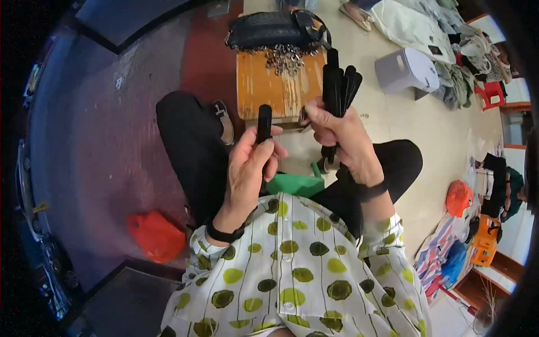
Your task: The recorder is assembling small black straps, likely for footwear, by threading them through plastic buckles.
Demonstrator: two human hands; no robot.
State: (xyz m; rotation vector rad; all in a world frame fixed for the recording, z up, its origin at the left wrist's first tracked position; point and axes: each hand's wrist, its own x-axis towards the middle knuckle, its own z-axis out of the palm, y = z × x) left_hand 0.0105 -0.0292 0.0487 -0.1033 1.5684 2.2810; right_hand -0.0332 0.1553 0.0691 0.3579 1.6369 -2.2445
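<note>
My left hand point(244, 160) is closed on a black strap point(264, 121), whose rounded end points up past the thumb. To its right, my right hand point(349, 132) grips a bundle of similar black straps point(339, 87), their rounded ends fanned upward. A small shiny dark piece point(304, 115), which looks like a metal ring, shows at its thumb and fingertips. Ahead of both hands is a worn wooden stool point(261, 87). On it lie a loose heap of metal rings point(285, 59) and a long black leather-like bundle point(272, 31).
A green plastic seat edge point(295, 185) shows between my legs. A grey-white plastic stool point(401, 70) stands to the right, near heaped cloth and bags point(412, 28). Red plastic bags lie on the left point(157, 236) and right point(459, 197). Another person's foot point(356, 14) is at the top.
</note>
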